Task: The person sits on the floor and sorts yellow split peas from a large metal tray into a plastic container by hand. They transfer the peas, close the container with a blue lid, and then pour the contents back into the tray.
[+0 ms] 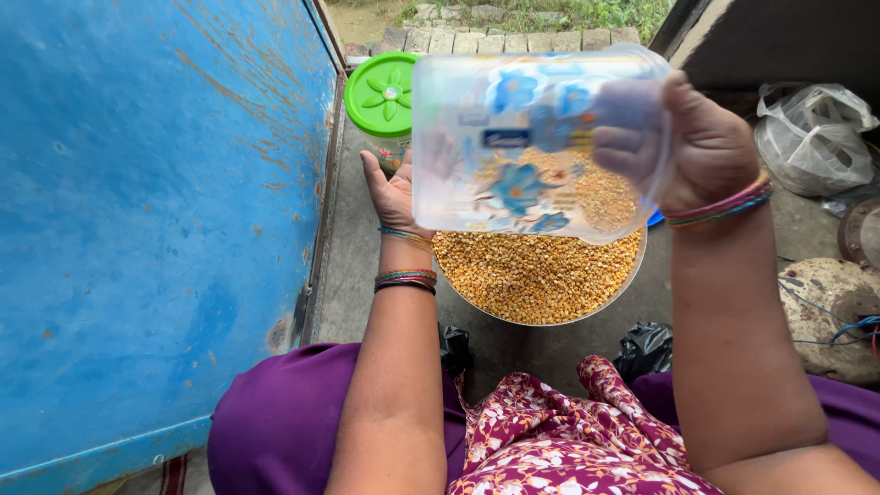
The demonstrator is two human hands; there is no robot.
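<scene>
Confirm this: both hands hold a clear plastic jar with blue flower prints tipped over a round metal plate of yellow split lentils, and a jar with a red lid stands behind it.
One detail is wrong: the lid is green, not red, as the head view shows. The rest holds: the left hand and right hand hold the clear plastic jar with blue flower prints tipped over the round metal plate of yellow split lentils.

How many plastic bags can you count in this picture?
3: a clear bag at upper right, and two black bags on the floor by the knees. Others may be hidden behind the jar.
</scene>
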